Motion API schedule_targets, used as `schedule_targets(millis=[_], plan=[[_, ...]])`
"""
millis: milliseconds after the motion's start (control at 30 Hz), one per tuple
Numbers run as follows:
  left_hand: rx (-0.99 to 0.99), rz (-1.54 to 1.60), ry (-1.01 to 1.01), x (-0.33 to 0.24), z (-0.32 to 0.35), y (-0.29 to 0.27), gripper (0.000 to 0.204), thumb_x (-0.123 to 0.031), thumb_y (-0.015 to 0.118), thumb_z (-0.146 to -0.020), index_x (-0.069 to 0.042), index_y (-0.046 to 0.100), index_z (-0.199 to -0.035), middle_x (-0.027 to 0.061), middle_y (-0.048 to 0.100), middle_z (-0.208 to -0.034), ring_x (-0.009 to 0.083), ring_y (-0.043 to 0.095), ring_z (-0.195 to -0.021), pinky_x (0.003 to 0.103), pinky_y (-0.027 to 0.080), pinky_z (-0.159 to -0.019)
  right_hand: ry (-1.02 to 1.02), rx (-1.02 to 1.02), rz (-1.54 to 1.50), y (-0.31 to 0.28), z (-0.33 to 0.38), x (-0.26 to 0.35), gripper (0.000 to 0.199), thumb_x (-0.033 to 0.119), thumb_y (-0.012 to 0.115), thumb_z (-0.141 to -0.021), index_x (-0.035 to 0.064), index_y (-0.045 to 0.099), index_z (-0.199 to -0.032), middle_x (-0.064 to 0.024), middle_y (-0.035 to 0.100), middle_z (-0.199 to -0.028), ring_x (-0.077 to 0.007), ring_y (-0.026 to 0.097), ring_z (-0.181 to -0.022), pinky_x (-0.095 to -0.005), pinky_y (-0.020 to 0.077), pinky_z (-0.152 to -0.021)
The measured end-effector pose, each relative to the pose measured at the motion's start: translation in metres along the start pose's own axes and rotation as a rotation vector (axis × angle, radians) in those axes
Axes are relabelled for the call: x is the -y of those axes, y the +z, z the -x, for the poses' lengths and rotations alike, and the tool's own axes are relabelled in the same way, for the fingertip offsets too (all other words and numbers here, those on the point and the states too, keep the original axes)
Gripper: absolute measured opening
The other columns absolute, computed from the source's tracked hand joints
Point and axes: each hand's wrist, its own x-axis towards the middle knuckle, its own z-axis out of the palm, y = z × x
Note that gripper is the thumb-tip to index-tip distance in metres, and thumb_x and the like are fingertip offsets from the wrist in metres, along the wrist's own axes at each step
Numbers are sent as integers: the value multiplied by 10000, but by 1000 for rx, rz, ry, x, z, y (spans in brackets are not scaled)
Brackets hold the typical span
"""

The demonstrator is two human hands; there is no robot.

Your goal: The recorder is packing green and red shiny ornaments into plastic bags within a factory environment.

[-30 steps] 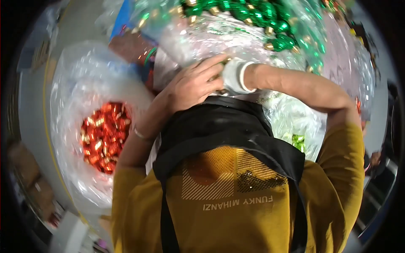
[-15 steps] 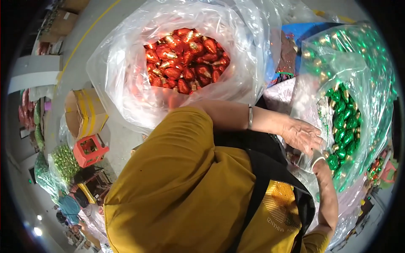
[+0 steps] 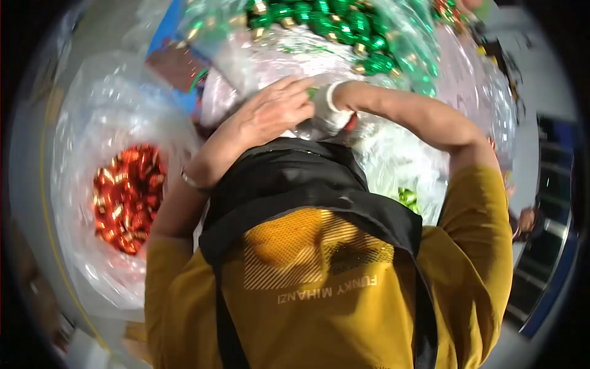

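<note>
My left hand (image 3: 270,114) lies palm down, fingers together, over crumpled clear plastic (image 3: 381,154) in front of my chest. A thin bracelet (image 3: 192,181) sits on that wrist. My right forearm (image 3: 418,117) comes in from the right, with a white band (image 3: 332,101) at the wrist. My right hand is mostly hidden under the left one, and a small green bit (image 3: 312,93) shows where they meet. Just beyond the hands, a clear bag holds shiny green ornaments (image 3: 332,21). What the fingers hold is hidden.
A big clear bag of shiny red ornaments (image 3: 126,197) stands at my left. A blue box (image 3: 175,43) lies at the upper left. A few light green pieces (image 3: 407,198) sit in plastic at my right. My mustard shirt and black apron (image 3: 307,184) fill the lower picture.
Half a second ago I looked left: the red bag was at the top and my hands were apart. Now the view is back over the green bag, hands together.
</note>
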Motion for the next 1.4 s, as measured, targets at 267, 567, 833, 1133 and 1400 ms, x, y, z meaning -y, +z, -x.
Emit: schedule_targets(millis=[267, 567, 833, 1133, 1400], plan=[[148, 643, -419, -26, -22, 0, 69, -62, 557, -769, -52, 565, -837, 157, 568, -963, 336, 554, -1035, 419, 449, -922, -75, -584, -388, 44, 45, -11, 319, 181, 616, -765, 43, 650, -1050, -125, 643, -1058, -202, 585, -997, -330, 448, -876], [80, 88, 33, -19, 5, 17, 135, -62, 540, -767, -64, 553, -902, 114, 537, -903, 310, 522, -1063, 396, 440, -919, -142, -152, 322, -33, 67, 76, 231, 110, 573, -789, 90, 618, -1015, -77, 618, -987, -247, 566, -881, -314, 438, -813], [120, 170, 62, -6, -6, 19, 123, -69, 544, -762, -54, 551, -884, 112, 517, -883, 296, 524, -1026, 381, 440, -911, -415, -455, 312, 8, 8, 9, 149, 139, 579, -804, 102, 630, -940, -103, 622, -931, -262, 579, -870, -327, 455, -775], [149, 170, 39, -16, -2, 5, 117, -70, 556, -763, -47, 554, -877, 106, 501, -890, 289, 531, -1011, 371, 455, -889, -203, -490, 122, -26, 63, 76, 191, 250, 596, -796, 120, 634, -929, -132, 627, -941, -287, 594, -884, -366, 473, -781], [72, 158, 65, -29, 6, 4, 162, -62, 545, -780, -36, 593, -932, 125, 547, -993, 293, 539, -1032, 368, 458, -892, -189, -606, 74, 6, 27, 66, 204, 277, 560, -820, 128, 663, -914, -133, 659, -928, -304, 632, -868, -411, 487, -760]])
